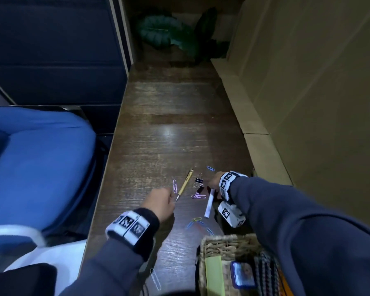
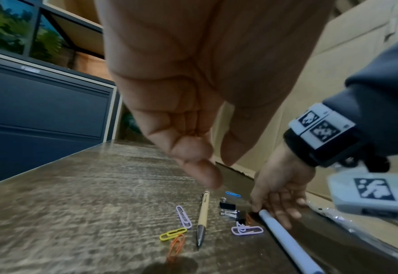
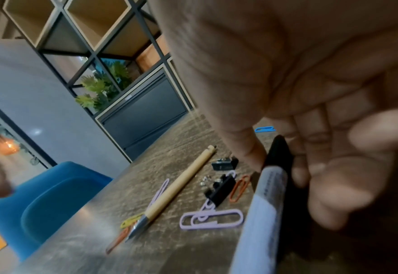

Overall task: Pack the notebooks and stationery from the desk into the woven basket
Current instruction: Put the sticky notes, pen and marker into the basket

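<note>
**Woven basket sits at the near desk edge, pens not in yet**

Right hand has fingertips pinching the white marker on the wooden desk. Left hand hovers loosely curled, holding nothing, just above the tan pen. Paper clips scattered around, woven basket close by.

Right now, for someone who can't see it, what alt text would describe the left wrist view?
Above a dark wooden desk, the left hand hovers over a tan pen, while the right hand touches a white marker. Coloured paper clips and black binder clips lie scattered between them.
</note>
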### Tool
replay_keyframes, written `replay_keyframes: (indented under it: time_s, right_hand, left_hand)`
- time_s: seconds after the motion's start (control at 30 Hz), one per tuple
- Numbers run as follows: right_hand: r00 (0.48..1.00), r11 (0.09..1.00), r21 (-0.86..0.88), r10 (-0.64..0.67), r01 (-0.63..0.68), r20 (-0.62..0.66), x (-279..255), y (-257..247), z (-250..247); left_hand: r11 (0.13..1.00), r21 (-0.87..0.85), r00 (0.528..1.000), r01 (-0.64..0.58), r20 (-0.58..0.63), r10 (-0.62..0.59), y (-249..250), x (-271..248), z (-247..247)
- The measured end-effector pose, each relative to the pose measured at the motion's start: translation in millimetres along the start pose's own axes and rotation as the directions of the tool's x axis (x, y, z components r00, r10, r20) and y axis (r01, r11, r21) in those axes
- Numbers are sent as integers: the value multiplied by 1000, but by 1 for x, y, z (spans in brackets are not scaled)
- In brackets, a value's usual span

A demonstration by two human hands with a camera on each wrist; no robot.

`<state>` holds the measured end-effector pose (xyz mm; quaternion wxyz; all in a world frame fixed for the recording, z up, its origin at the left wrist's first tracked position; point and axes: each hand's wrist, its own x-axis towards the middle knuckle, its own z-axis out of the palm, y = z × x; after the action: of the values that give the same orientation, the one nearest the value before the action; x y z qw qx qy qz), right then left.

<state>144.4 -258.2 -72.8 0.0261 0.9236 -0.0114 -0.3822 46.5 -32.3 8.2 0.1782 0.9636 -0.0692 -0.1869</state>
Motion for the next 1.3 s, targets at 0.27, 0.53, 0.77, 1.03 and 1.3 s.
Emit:
replay_keyframes:
  time_s: [0.27, 0.53, 0.77, 1.03, 1.3]
  right_hand:
    - [991, 783, 622, 94, -13, -97, -98, 22, -50]
    - [963, 687, 699, -6, 199, -268, -220, 43, -34]
    - [980, 829, 527, -123, 188, -156, -244, 40, 46]
    - [991, 929, 346, -127, 135, -46, -212, 5, 114]
    - [991, 959, 283, 29, 9, -129, -213, -11, 124]
  left_hand:
    - [971, 236, 991, 36, 116, -65, 44, 76, 9]
    - [973, 213, 987, 90, 109, -116, 48, 97, 27]
    - [983, 166, 997, 77, 14, -81, 54, 81, 6]
    - [967, -186, 984, -177, -31, 174, 75, -9, -31]
    - [883, -444, 940, -153, 210, 269, 82, -106, 3]
